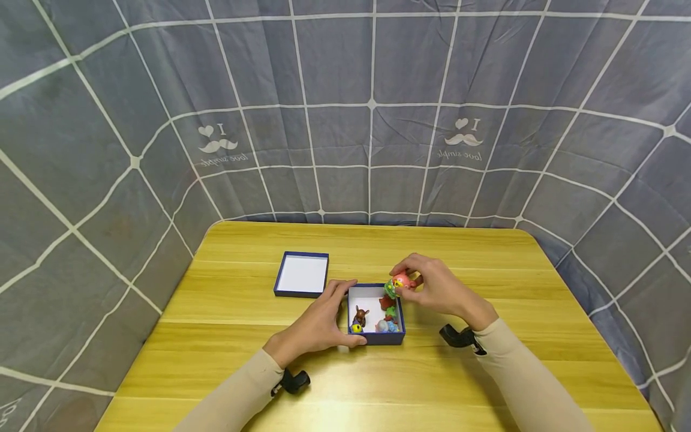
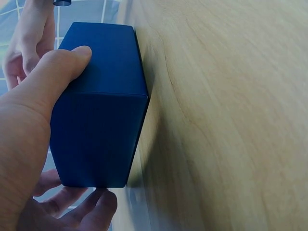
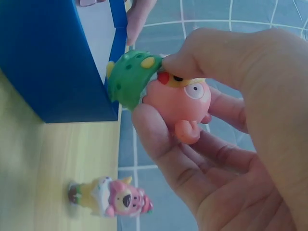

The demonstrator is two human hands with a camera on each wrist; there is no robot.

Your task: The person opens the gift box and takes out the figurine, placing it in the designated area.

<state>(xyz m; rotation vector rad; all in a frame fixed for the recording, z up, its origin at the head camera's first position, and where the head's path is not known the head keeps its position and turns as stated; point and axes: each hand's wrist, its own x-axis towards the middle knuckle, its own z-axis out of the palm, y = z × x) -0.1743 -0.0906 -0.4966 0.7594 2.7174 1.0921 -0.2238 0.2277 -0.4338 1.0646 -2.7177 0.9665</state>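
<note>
My left hand (image 1: 321,321) grips a dark blue square box (image 1: 384,339) from its left side, thumb on the near wall and fingers at the far one. Between the thumb and fingers of my right hand (image 1: 442,288) is a pink toy figurine (image 3: 175,103) with round white eyes and a green spotted lower part, over the box's far right corner. Inside the box lie a brown figurine (image 1: 360,316), a yellow-and-blue one (image 1: 356,328) and several others along the right wall. Beyond the held toy, a pink bear figurine (image 3: 115,197) stands on the table in the right wrist view.
A shallow blue lid (image 1: 302,273) with a white inside lies behind and left of the box. Everything rests on a wooden table (image 1: 432,384). A grey checked curtain (image 1: 335,138) surrounds its back and sides.
</note>
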